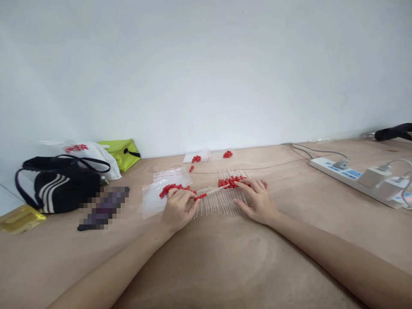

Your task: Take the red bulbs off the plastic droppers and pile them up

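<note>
Landmark: stick row [227,201]. Left end: my left hand [178,210], pinched on one red-capped stick [201,197], angled over the row. Right end: my right hand [259,204], fingers parted, apparently gripping nothing. Step: seemingly capping; next wants careful alignment.

Open bench [199,266] lies between the 2 forearms [128,264], up to the sticks [210,206], which block the way onward. A wide lane separates the right hand [257,204] from the power strip [337,170], which bars the right side with its cables [322,151]. The black bag [69,186] obstructs the left, and the wall [206,77] closes off the back.
</note>
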Demonstrator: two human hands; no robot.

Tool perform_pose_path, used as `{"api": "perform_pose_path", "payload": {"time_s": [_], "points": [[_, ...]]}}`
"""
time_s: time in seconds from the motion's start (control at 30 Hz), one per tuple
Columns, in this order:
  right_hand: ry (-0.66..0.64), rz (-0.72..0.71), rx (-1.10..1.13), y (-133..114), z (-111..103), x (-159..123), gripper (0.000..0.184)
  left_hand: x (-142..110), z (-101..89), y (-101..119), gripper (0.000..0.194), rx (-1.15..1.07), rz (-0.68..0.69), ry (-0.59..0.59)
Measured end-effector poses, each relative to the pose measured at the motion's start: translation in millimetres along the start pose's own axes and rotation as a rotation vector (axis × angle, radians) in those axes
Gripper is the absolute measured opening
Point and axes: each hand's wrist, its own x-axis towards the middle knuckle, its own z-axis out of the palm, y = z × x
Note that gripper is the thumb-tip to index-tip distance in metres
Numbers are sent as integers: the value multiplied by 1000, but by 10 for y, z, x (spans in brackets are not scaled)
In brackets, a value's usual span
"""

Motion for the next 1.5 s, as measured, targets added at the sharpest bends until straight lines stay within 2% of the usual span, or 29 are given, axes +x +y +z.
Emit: {"api": "perform_pose_path", "payload": {"time_s": [0.1, 0.23, 0.4, 0.53, 0.63, 0.7, 1.07, 1.27, 1.5], "points": [[-65, -115, -8, -81, -45, 10, 44, -79, 33, 84, 12, -52, 73, -1], [-68, -191, -3, -159, -32, 9, 33, -62, 105, 174, 13, -103, 110, -35], [-39, -210, 31, -204, 38, 30, 18, -56, 133, 205, 11, -153, 130, -8], [-60, -220, 66, -235, 44, 56, 20, -41, 118, 206, 12, -157, 138, -12], [-58, -239, 96, -250, 29, 62, 21, -21, 119, 203, 18, -150, 217, -42], [-50, -257, 114, -255, 22, 59, 21, -15, 122, 201, 14, -169, 262, -61], [-39, -296, 169, -271, -22, 42, 22, -49, 87, 207, 14, -184, 305, -111], [-12, -320, 203, -278, -26, 25, 17, -62, 87, 204, 14, -221, 341, -55], [-5, -321, 225, -275, -32, 7, 16, -74, 46, 197, 13, -239, 356, -63]]}}
